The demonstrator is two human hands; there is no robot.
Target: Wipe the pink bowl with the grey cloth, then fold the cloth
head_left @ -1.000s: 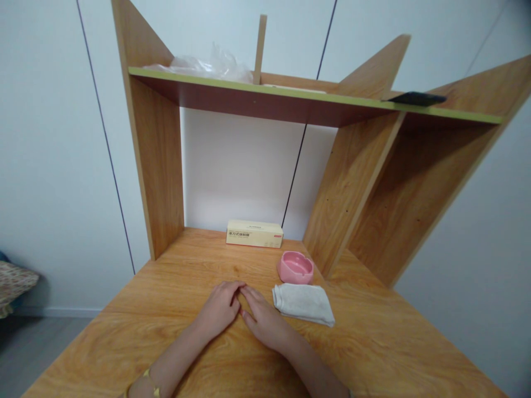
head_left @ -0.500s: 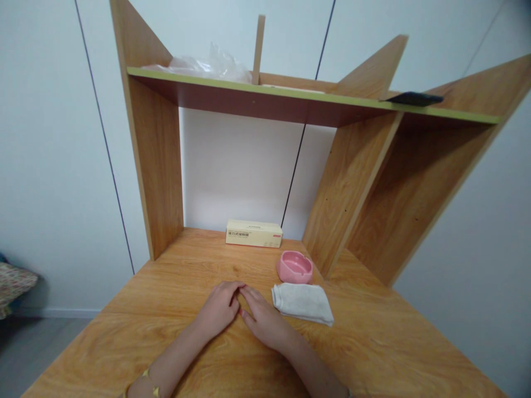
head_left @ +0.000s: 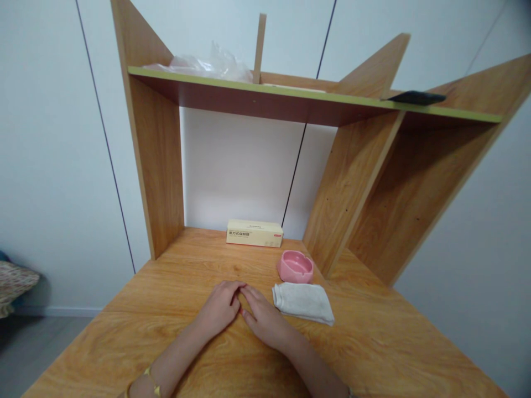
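On the wooden desk (head_left: pixel 199 251), my left hand (head_left: pixel 222 307) and my right hand (head_left: pixel 263 318) lie with their fingertips touching. Both are open, fingers stretched and slightly bent, with nothing in them. Just right of my right hand is a folded white cloth (head_left: pixel 303 302). Behind the cloth stands a pink ashtray (head_left: pixel 296 267) with notches in its rim; its bowl faces up. Farther back, against the wall, a long cream box (head_left: pixel 254 234) with printed characters lies on its side.
A shelf unit (head_left: pixel 160 166) rises from the back of the desk, with an upright divider (head_left: pixel 352 188) at the right. On its upper shelf are a clear plastic bag (head_left: pixel 207 66) and a dark flat object (head_left: pixel 417 98). Patterned fabric (head_left: pixel 16 279) shows at the far left.
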